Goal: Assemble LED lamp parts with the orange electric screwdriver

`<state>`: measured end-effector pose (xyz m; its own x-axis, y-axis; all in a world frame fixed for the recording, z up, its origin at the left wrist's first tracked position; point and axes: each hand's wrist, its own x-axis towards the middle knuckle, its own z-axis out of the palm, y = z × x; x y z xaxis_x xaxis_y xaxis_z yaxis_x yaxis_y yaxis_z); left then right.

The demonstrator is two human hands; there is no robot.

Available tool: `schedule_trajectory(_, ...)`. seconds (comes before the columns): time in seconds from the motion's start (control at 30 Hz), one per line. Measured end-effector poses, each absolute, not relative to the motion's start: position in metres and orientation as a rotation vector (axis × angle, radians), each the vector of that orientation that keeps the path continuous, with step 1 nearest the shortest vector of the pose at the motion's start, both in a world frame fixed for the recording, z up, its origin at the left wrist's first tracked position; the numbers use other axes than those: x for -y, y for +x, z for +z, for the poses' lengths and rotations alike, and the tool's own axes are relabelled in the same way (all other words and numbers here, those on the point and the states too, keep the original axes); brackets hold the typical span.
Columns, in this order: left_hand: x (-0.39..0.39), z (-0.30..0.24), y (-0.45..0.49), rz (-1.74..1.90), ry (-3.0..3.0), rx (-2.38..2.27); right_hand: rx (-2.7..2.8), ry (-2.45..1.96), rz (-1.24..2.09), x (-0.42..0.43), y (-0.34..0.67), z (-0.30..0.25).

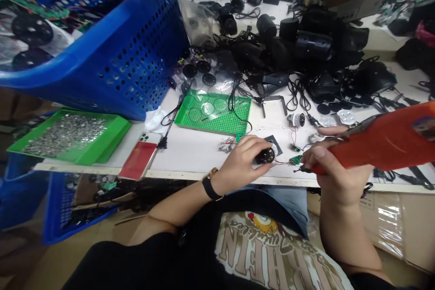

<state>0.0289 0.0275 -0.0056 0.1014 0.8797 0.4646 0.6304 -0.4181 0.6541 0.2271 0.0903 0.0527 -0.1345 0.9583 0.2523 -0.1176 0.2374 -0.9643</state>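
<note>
My left hand [243, 161] rests at the table's front edge, fingers closed around a small round black part [265, 156] with thin red wires. The wires lead to a tiny green circuit board [296, 159] just to its right. My right hand [331, 165] grips a big orange tool [380, 140]. Its dark metal tip [301, 170] touches or hovers right at the green board. A black wristband sits on my left wrist.
A phone with a red back [140, 159] lies at the table edge, left. A green perforated tray [215, 112] holds clear round lenses. Another green tray [68, 136] holds metal bits. A large blue basket [112, 50] looms left. Black devices and cables [306, 50] crowd the back.
</note>
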Motion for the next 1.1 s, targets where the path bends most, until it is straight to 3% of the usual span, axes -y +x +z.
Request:
schedule_trajectory(0.3,-0.046,-0.033,0.043,1.163,2.097,-1.63,1.279,-0.886,1.078,-0.089,0.226,0.052)
schedule_trajectory(0.87,-0.045,-0.035,0.046,1.121,2.291,-1.573,1.317,-0.864,1.129,-0.089,0.222,0.05)
schedule_trajectory(1.1,-0.048,-0.034,0.034,1.313,1.825,-1.685,1.349,-0.863,1.126,-0.091,0.224,0.048)
